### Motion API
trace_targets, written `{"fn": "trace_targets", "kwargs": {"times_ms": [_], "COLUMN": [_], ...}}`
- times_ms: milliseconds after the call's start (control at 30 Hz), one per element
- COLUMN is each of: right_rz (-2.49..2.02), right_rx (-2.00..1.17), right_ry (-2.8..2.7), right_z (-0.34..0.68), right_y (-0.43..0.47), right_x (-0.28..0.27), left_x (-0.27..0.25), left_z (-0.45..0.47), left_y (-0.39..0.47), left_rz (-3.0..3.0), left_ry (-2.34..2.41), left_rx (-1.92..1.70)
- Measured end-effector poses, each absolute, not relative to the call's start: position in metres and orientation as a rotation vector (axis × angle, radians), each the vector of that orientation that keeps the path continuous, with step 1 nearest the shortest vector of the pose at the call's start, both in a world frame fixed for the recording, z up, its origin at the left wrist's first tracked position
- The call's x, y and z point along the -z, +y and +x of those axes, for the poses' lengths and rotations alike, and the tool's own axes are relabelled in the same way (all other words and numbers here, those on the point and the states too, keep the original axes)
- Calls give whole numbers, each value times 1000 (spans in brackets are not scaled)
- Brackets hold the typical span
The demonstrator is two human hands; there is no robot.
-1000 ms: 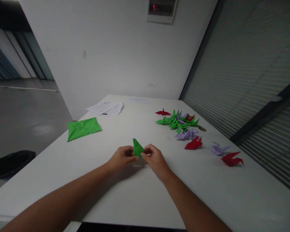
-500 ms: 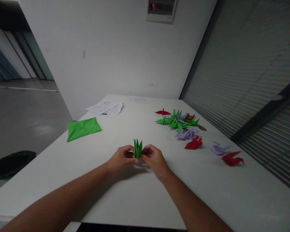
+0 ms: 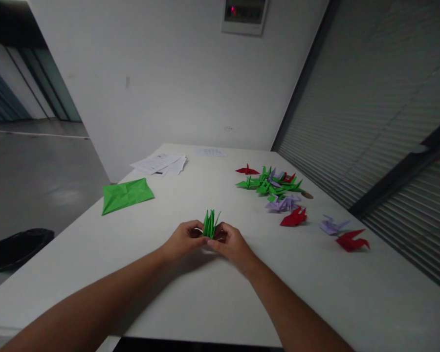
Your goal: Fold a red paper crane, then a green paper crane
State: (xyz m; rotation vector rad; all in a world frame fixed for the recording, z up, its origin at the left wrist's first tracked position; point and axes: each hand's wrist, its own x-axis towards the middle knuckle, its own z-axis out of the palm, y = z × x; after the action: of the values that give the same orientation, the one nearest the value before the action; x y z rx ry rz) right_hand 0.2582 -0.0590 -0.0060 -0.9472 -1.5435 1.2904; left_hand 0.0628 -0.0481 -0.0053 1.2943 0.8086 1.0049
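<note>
A small green folded paper (image 3: 209, 225), with several narrow points standing upward, is held just above the white table. My left hand (image 3: 185, 239) pinches it from the left, thumb in front. From the right, my right hand (image 3: 231, 243) grips it between thumb and fingers, the thumb tip close to the left thumb. The paper's lower part is hidden behind the thumbs.
A creased green paper sheet (image 3: 127, 195) lies at the table's left edge, near white printed papers (image 3: 160, 164). On the right is a pile of green, purple and red paper cranes (image 3: 267, 185), with a red crane (image 3: 352, 241) nearer. A black-lined bin (image 3: 18, 249) stands on the floor at left.
My right thumb has slid left across the front of the folded paper. The paper's points have fanned apart, one leaning right. My left hand has hardly moved.
</note>
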Motion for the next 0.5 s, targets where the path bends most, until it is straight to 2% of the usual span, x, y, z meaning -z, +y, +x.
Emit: {"fn": "trace_targets", "kwargs": {"times_ms": [500], "right_rz": [-913], "right_rx": [-1352], "right_ry": [-1460], "right_z": [258], "right_y": [-56], "right_x": [11], "left_x": [2], "left_z": [63], "left_y": [-49], "left_rz": [1317], "left_ry": [779], "left_rx": [-1089]}}
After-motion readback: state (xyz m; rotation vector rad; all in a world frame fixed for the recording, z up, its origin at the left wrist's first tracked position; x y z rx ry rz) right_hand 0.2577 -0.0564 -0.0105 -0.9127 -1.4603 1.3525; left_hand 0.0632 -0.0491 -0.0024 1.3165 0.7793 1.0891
